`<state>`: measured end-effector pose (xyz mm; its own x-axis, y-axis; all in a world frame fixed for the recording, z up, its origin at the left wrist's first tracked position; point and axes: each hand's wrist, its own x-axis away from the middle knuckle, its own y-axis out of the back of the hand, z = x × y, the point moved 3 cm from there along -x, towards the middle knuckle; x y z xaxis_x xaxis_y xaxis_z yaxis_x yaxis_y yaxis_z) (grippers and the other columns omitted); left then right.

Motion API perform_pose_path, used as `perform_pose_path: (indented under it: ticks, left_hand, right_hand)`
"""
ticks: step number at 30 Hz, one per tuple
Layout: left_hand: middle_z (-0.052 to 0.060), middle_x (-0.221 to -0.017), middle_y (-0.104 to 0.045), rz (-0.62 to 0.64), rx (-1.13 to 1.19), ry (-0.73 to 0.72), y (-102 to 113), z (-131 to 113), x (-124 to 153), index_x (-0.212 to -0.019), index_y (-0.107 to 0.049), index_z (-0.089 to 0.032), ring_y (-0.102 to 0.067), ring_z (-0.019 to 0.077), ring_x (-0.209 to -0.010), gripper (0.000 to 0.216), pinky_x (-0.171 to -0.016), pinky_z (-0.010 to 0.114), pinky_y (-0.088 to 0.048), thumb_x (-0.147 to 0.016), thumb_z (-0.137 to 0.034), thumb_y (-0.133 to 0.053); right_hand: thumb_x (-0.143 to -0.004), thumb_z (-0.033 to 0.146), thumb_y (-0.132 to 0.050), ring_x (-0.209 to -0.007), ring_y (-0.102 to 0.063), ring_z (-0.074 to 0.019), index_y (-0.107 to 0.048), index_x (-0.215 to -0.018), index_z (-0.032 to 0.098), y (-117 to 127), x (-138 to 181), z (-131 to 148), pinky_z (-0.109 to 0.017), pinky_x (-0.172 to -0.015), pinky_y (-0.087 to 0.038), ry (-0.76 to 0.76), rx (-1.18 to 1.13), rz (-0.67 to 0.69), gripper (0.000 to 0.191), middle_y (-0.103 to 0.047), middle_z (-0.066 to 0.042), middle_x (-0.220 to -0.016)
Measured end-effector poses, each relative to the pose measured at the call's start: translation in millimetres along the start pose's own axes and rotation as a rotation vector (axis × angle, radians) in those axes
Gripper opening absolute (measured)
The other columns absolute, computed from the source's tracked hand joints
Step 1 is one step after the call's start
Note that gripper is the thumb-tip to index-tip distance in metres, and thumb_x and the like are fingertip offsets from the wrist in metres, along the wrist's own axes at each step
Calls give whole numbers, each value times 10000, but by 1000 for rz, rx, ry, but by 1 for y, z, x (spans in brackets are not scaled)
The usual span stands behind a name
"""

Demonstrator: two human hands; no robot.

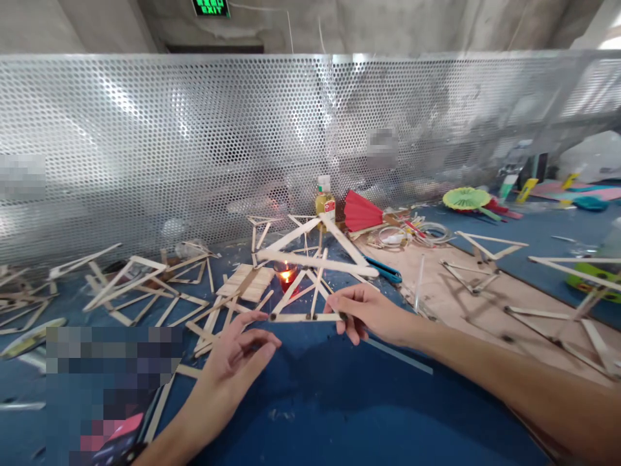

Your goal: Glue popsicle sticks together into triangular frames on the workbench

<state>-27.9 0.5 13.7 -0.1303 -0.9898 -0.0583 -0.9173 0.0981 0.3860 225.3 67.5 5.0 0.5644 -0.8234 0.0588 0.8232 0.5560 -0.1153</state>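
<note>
While both hands meet at the near edge of a stick frame (pixel 310 278) standing on the blue table (pixel 315 401), the right hand (pixel 371 314) pinches the right end of the frame's bottom stick (pixel 305 317) between thumb and fingertips, the other fingers curled under. The left hand (pixel 240 353) sits at the left end of that same stick, forefinger stretched out to touch it near the corner, thumb and remaining fingers loosely bent and gripping nothing that can be made out. The frame is built of flat wooden sticks joined into triangles, and it rises away from the hands toward the far side. Just behind it, seen through the sticks, a small lit candle (pixel 286 277) glows in a red holder. To the left of the candle lies a flat panel of sticks (pixel 246 283), and further left a scatter of other stick triangles (pixel 130 288) rests on the table. Far behind the frame stands a glue bottle (pixel 325 202) with a red folded paper fan (pixel 361 211) beside it on the right. A blue-handled tool (pixel 385 270) lies just right of the frame. More stick triangles (pixel 490 244) sit on the right, well apart from the hands. A perforated metal screen (pixel 194 149) runs along the far edge of the table
</note>
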Motion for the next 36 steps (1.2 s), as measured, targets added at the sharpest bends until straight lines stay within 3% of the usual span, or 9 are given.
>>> perform_pose_path:
  ticks: [7, 14, 20, 24, 27, 36]
  left_hand:
    - [23, -907, -754, 102, -295, -137, -13, -8, 4, -1156, -575, -259, -715, 194, -801, 266, -776, 325, -579, -913, -364, -601]
    - [26, -948, -749, 141, -359, -127, -15, -11, 5, -1053, -634, -245, -703, 183, -836, 158, -782, 307, -569, -946, -325, -550]
    - [9, -855, -700, 168, -464, -171, -16, -18, 7, -956, -664, -236, -652, 170, -768, 167, -709, 280, -522, -954, -326, -523]
    - [16, -859, -691, 165, -490, -182, -17, -19, 7, -949, -671, -233, -642, 176, -779, 183, -699, 281, -512, -957, -323, -513]
    - [19, -872, -689, 169, -494, -184, -16, -19, 7, -954, -678, -234, -635, 179, -784, 183, -701, 285, -509, -949, -307, -511]
    - [3, -916, -670, 213, -497, -169, -16, -18, 7, -934, -664, -242, -609, 162, -814, 152, -749, 278, -483, -932, -235, -512]
  right_hand:
    - [-807, 591, -741, -363, -491, -62, -682, -827, 159, 23, -6, 8, -179, -335, -309, 107, -86, -187, 436, -635, 22, -570]
    - [-776, 604, -762, -358, -378, -46, -630, -776, 177, 40, -10, 9, -198, -354, -246, 192, -51, -262, 447, -487, 73, -502]
    - [-860, 457, -747, -419, -332, -42, -602, -786, 178, 67, -18, 50, -217, -376, -165, 261, -32, -289, 323, -482, 54, -576]
    - [-921, 325, -702, -463, -313, -40, -548, -729, 170, 79, -46, 90, -216, -399, -186, 253, -24, -256, 291, -480, 35, -621]
    - [-974, 289, -636, -451, -272, -42, -520, -739, 178, 76, -75, 105, -207, -395, -185, 200, -25, -246, 284, -431, 51, -599]
    - [-984, 136, -600, -448, -308, -42, -503, -789, 172, 76, -129, 93, -163, -374, -212, 69, -22, -254, 220, -455, 42, -609]
